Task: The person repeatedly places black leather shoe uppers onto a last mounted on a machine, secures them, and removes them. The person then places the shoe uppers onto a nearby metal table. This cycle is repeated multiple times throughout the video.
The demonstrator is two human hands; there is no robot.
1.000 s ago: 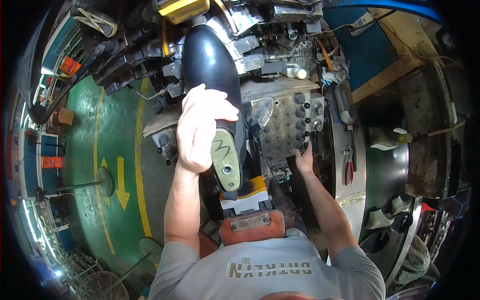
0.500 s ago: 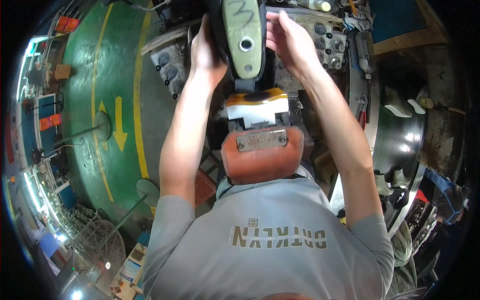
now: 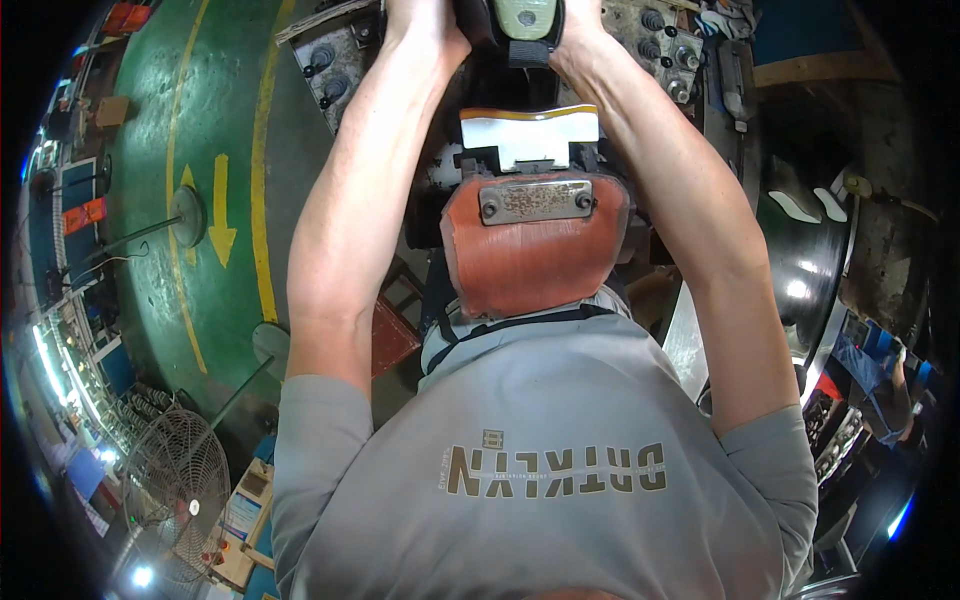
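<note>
A green shoe last (image 3: 527, 18) with a black shoe upper (image 3: 480, 18) around it is at the top edge, cut off by the frame. My left hand (image 3: 425, 20) is at its left side and my right hand (image 3: 580, 25) at its right. The fingers of both hands are out of sight, so their grip does not show. Below the last stands a white machine piece (image 3: 535, 135) with an amber upper edge. Nearer my body is an orange-red pad (image 3: 535, 260) bearing a worn metal plate (image 3: 537, 202).
Control panels with black-knobbed levers (image 3: 320, 70) flank the machine on both sides. At right, white-edged shoe-like pieces (image 3: 795, 205) sit by a shiny dark curved surface (image 3: 800, 285). Another person (image 3: 885, 390) is far right. A caged fan (image 3: 175, 490) stands lower left beside the green floor (image 3: 150, 200).
The last and upper have moved away, toward the top edge, with both my hands. The pad and white piece sit higher in the picture. A person has appeared at far right.
</note>
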